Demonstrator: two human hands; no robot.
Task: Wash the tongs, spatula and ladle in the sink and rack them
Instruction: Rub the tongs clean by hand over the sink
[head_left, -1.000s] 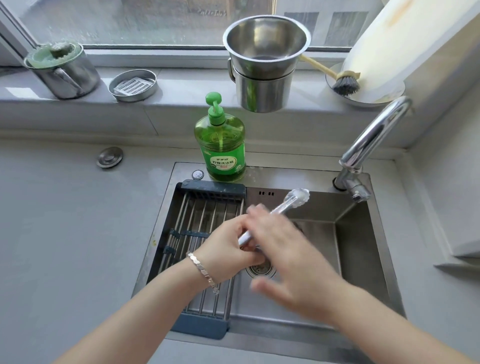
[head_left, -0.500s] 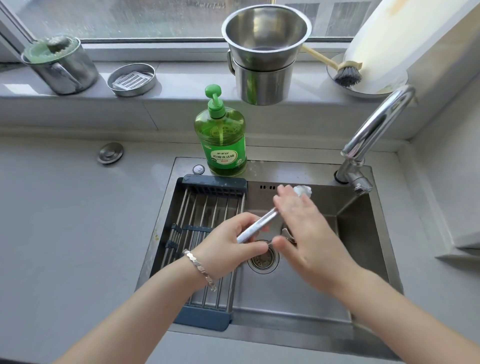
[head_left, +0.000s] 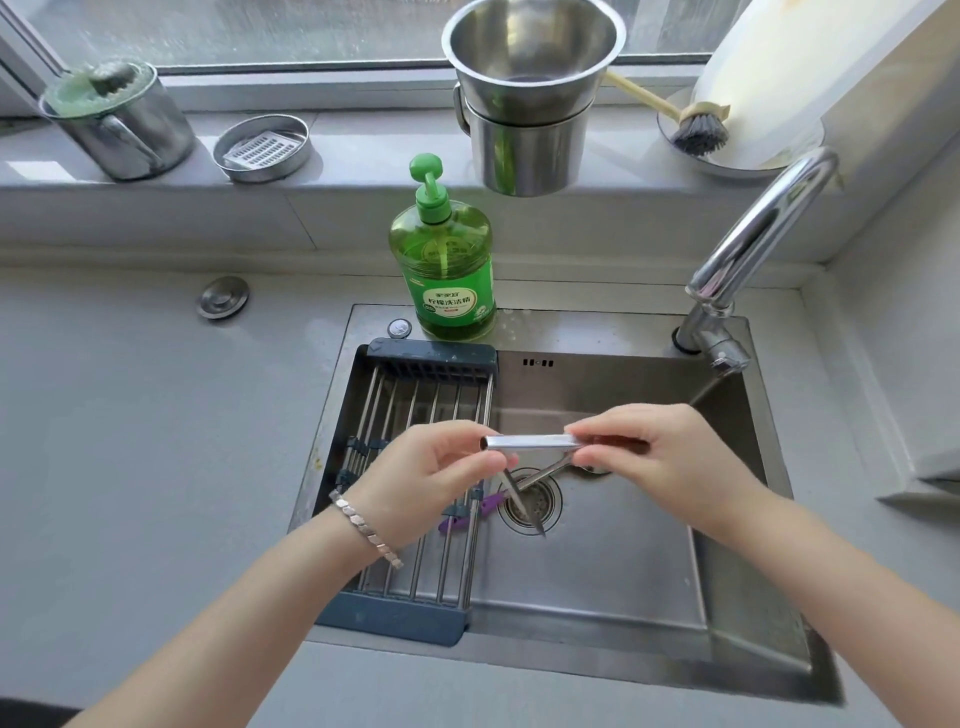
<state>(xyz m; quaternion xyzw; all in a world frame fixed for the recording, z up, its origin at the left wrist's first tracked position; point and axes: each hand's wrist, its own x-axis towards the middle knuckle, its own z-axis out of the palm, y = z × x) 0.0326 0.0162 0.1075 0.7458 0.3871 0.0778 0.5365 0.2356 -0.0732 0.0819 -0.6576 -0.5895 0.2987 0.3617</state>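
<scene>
Held in left hand (head_left: 431, 480) and right hand (head_left: 662, 457), fingers pinching either end: steel utensil handle (head_left: 530, 442), level at frame centre over sink (head_left: 597, 571); tongs (head_left: 519, 503) lying across drain below.

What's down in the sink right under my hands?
Two thin metal arms cross the drain strainer; a purple piece pokes from under the rack. The left hand and right hand, holding a metal handle, cover their other ends.

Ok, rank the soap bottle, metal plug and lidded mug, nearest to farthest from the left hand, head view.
1. Soap bottle, behind the left hand, on the sink's back rim.
2. Metal plug, back left on the counter.
3. Lidded mug, far left on the windowsill.
</scene>
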